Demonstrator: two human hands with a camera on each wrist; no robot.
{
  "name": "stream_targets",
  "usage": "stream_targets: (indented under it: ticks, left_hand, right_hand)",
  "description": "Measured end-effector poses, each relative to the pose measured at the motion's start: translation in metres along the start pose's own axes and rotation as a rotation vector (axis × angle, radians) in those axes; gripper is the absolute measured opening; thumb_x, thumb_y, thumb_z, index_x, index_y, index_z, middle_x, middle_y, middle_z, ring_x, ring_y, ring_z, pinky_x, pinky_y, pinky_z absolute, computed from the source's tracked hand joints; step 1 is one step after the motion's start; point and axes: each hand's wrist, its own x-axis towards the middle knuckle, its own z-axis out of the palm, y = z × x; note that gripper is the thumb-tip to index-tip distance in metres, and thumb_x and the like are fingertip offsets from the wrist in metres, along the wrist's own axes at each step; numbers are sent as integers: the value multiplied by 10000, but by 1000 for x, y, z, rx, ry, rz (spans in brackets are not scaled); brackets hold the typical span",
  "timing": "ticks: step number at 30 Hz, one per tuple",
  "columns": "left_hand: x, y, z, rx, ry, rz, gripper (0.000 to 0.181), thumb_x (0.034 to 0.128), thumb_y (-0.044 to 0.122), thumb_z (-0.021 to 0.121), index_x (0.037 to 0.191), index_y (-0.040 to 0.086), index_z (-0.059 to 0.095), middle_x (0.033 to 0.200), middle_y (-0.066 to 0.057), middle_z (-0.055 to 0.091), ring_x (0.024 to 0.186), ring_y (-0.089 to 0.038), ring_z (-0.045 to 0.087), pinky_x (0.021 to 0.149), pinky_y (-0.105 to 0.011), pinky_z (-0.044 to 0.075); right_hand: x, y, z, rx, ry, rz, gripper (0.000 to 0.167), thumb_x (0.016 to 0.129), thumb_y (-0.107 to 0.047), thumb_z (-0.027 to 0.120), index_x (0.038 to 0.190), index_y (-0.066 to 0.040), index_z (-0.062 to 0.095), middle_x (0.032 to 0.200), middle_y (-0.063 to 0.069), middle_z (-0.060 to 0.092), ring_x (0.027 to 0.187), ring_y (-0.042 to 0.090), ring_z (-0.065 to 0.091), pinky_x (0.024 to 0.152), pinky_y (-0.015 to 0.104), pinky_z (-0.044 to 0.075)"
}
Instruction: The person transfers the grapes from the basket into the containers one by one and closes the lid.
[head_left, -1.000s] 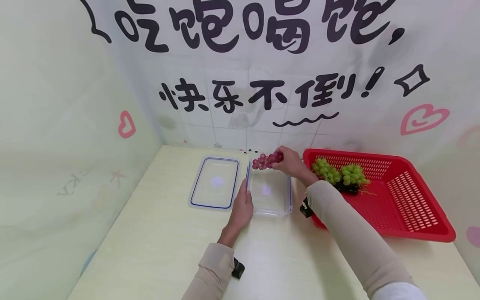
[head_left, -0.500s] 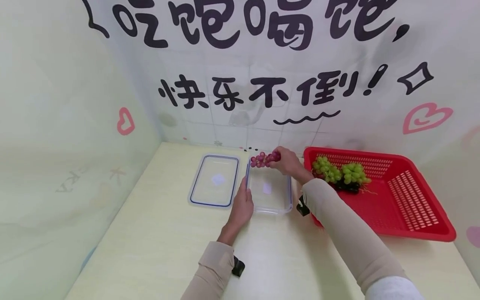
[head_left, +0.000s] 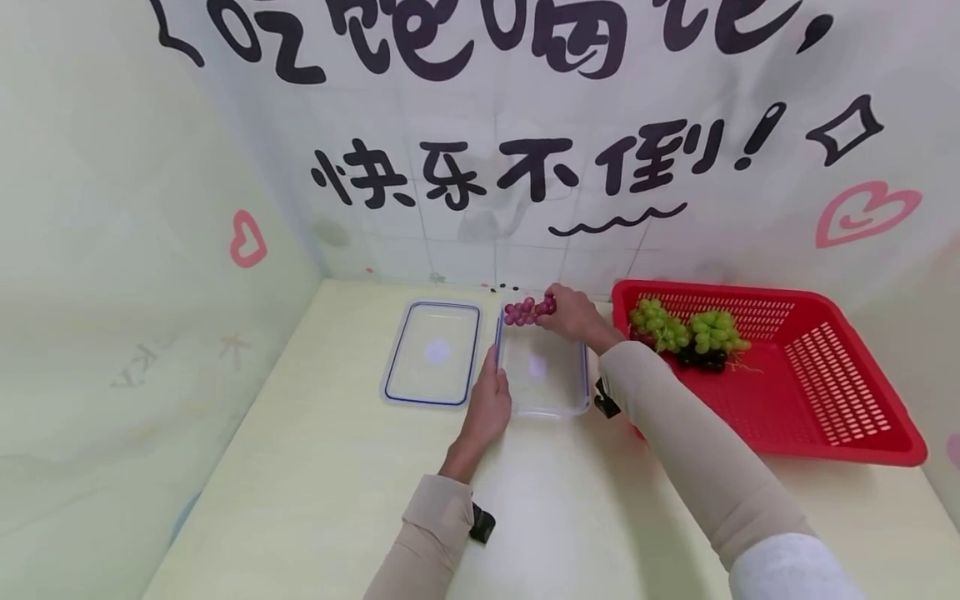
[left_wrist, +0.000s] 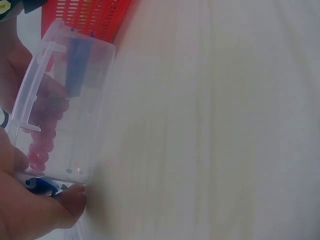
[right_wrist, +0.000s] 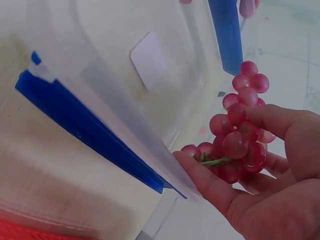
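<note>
The right hand (head_left: 573,315) holds a bunch of red grapes (head_left: 525,312) at the far end of a clear container (head_left: 543,412). In the right wrist view, its thumb and fingers lie round the grapes (right_wrist: 236,145), beside the container wall. The left hand (head_left: 489,405) grips the container's left side; in the left wrist view that hand (left_wrist: 35,205) has fingers and thumb on either side of the wall. Through the clear plastic, the red grapes (left_wrist: 42,142) show in the left wrist view.
A clear lid with a blue seal (head_left: 432,353) lies left of the container. At the right stands a red basket (head_left: 847,383) with green grapes (head_left: 716,332) and dark grapes (head_left: 701,359) inside. A wall with writing rises behind the table (head_left: 315,467).
The head view has tilted and shifted slightly. The right hand with the red grapes stays at the container's far end, moving only a little; the left hand keeps its grip.
</note>
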Motion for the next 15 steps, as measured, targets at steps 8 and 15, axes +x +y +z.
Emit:
stream_targets:
  ticks: [8,15]
  left_hand:
    - [-3,1,-4,33,6,-29,514,1066,56,305,1552,-47,175,1574,-270,278,1458,-404,272,1193,-521,245]
    - [1,3,-4,13,-12,-17,521,1069,74,301,1557,-43,159,1585,-264,254,1466,-396,255,1198,-515,234]
  right_hand:
    - [9,1,6,-70,-84,-41,520,981,-263,629,1406,-10,469,1352,205,569,1166,326,577,1011,441,511]
    - [10,2,3,-105,-85,-85,420,993,-211,590,1358,-12,532,1357,185,572,1123,312,577,1019,470,502]
